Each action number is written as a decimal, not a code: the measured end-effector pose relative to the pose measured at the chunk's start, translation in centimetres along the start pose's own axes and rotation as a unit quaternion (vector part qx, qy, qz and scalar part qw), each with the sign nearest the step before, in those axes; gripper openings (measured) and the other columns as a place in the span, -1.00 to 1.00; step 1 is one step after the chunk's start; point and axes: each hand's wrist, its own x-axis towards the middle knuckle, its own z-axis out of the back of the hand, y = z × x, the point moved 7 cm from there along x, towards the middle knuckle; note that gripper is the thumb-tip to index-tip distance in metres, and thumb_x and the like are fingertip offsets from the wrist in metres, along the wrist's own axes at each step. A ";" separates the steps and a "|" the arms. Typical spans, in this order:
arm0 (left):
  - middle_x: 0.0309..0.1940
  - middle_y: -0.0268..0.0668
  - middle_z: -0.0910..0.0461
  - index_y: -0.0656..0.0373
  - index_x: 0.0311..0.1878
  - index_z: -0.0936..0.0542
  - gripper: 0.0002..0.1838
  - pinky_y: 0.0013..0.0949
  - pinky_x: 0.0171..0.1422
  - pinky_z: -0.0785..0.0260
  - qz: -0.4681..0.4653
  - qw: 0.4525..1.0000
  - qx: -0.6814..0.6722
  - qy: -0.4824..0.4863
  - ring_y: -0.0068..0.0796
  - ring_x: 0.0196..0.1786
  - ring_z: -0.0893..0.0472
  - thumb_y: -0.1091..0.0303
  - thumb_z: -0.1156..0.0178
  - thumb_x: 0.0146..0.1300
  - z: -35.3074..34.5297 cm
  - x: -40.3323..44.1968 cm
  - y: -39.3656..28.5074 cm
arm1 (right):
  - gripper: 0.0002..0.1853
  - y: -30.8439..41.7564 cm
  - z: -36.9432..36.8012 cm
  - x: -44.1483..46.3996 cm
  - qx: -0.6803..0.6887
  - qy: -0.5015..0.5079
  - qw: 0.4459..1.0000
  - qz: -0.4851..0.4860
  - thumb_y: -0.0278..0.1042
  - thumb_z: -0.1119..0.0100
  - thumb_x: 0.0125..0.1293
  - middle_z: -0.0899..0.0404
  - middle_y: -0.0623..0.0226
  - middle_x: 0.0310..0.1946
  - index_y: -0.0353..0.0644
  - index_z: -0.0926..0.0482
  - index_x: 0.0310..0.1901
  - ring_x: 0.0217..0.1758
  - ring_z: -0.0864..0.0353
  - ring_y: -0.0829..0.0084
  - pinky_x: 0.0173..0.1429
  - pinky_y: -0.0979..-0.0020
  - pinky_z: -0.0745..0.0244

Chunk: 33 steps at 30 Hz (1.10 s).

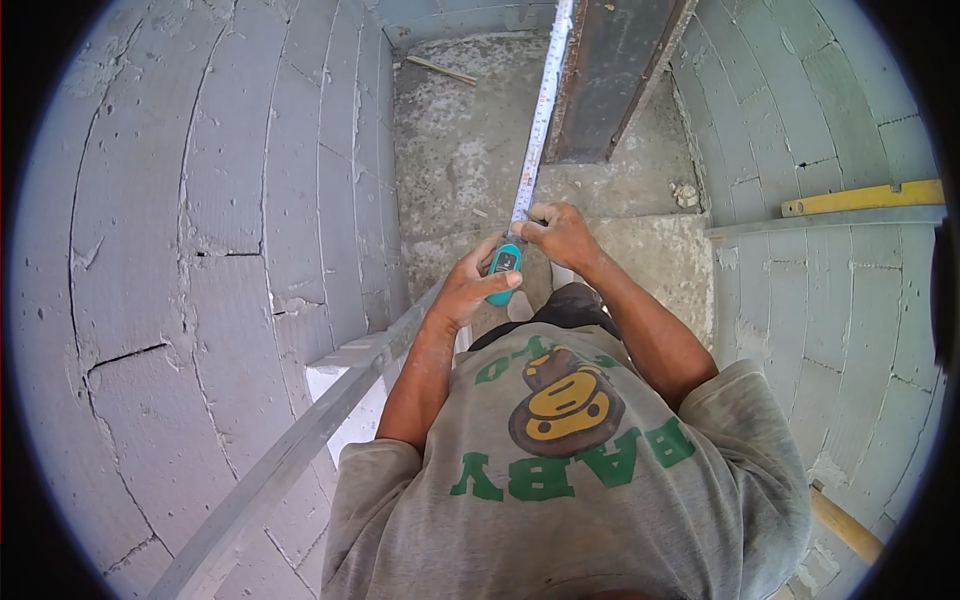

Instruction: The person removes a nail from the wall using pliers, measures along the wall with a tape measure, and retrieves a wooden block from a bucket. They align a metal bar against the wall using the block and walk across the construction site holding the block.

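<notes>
A teal and black tape measure [504, 272] rests in my left hand [468, 288], with the thumb over its case and the fingers wrapped behind it. Its white blade [540, 120] runs out from the case, away from me and past the top of the view. My right hand [560, 237] pinches the blade just beyond the case, thumb and forefinger on its edge. A dark, rusty-edged metal channel [607, 85] stands just right of the blade. The far end of the blade is out of view.
Grey block walls rise on the left [225, 200] and right [840, 330]. A yellow spirit level [860, 198] lies on a ledge at right. A long metal bar [300, 440] slants along my left. Thin wooden strips [442, 70] lie on the concrete floor [450, 150]. A wooden handle [845, 525] shows lower right.
</notes>
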 end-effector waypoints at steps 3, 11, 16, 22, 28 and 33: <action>0.17 -0.07 -0.39 0.40 0.37 -0.18 -0.01 -0.33 0.28 -0.22 0.004 1.000 0.020 -0.017 -0.29 0.21 -0.39 0.11 -0.44 -0.06 0.3 -0.3 -0.3 | -0.74 0.1 -0.1 -0.1 0.019 -0.005 1.000 -0.009 -0.22 -0.23 0.11 -0.58 -0.03 -0.49 -0.31 -0.63 -0.39 -0.41 -0.58 0.13 -0.24 0.21 -0.42; 0.22 0.09 -0.36 0.41 0.38 -0.15 0.04 -0.27 0.29 -0.24 0.012 0.997 0.063 -0.039 -0.17 0.27 -0.38 0.07 -0.46 -0.08 0.3 -0.5 -0.8 | -0.61 1.1 1.9 1.0 0.078 -0.072 0.994 0.004 -0.03 -0.19 0.24 -0.60 0.24 -0.52 -0.28 -0.62 -0.24 -0.41 -0.56 0.45 -0.28 0.37 -0.42; 0.26 0.23 -0.28 0.37 0.41 -0.09 0.11 -0.22 0.30 -0.26 0.020 0.992 0.068 -0.101 -0.10 0.32 -0.35 0.04 -0.48 -0.11 1.7 -1.0 1.8 | -0.54 0.1 7.1 0.8 0.114 -0.238 0.962 -0.073 0.08 -0.13 0.28 -0.51 0.39 -0.58 -0.26 -0.60 -0.25 -0.45 -0.45 0.58 -0.35 0.43 -0.35; 0.28 0.17 -0.28 0.36 0.41 -0.09 0.07 -0.30 0.20 -0.34 0.053 0.990 0.056 -0.121 -0.16 0.24 -0.42 0.06 -0.46 -0.06 2.8 -1.5 2.9 | -0.51 -4.9 5.6 0.0 0.071 -0.187 0.972 -0.126 0.15 -0.11 0.28 -0.43 0.45 -0.64 -0.24 -0.53 -0.37 -0.68 -0.29 0.63 -0.57 0.50 -0.17; 0.19 0.11 -0.39 0.32 0.38 -0.18 0.07 -0.26 0.23 -0.32 0.046 0.979 0.173 -0.098 -0.14 0.24 -0.43 -0.05 -0.48 -0.11 2.6 -1.0 4.6 | -0.44 -6.2 -4.3 -4.5 0.161 0.092 0.945 -0.270 0.20 -0.11 0.23 -0.62 0.22 -0.39 -0.25 -0.56 -0.13 -0.46 -0.61 0.44 -0.44 0.36 -0.43; 0.17 0.11 -0.41 0.31 0.36 -0.23 0.08 -0.21 0.31 -0.25 0.060 0.942 0.329 -0.013 -0.04 0.25 -0.41 -0.08 -0.49 -0.18 0.0 -0.9 6.6 | -0.33 -9.7 -9.7 -9.1 0.254 0.176 0.885 -0.349 0.16 -0.20 0.17 -0.61 0.23 -0.28 -0.25 -0.45 0.13 -0.45 -0.58 0.49 -0.49 0.48 -0.38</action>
